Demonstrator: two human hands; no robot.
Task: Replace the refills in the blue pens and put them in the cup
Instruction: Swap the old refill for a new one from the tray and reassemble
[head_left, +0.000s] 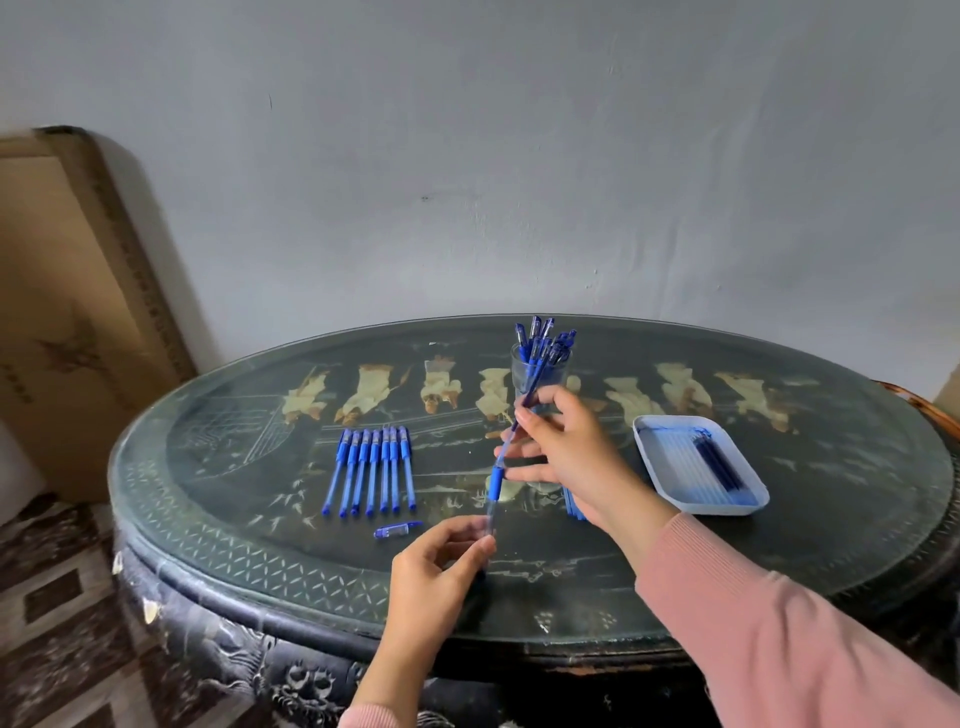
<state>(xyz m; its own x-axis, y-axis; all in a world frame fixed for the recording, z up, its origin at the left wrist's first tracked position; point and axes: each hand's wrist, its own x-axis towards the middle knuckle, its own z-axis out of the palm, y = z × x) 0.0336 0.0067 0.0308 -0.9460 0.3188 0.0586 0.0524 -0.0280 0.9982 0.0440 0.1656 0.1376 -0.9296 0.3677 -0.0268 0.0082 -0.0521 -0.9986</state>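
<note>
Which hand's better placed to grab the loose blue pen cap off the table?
Left, probably: left hand sits just beside the small blue pen cap; right hand is farther away, pinching the top of the blue pen.

One head-worn camera looked forward and down over the near edge of the dark table (311, 561), close enough that the left hand (431, 566) and right hand (566, 447) sat mid-frame (wide-angle lens, rim bowed), the wall (467, 156) filling the upper half.

The pens (371, 470) are blue, the tray (727, 506) white, the sleeve (779, 639) pink, the dark table (234, 467) patterned with perhaps cream figures.
</note>
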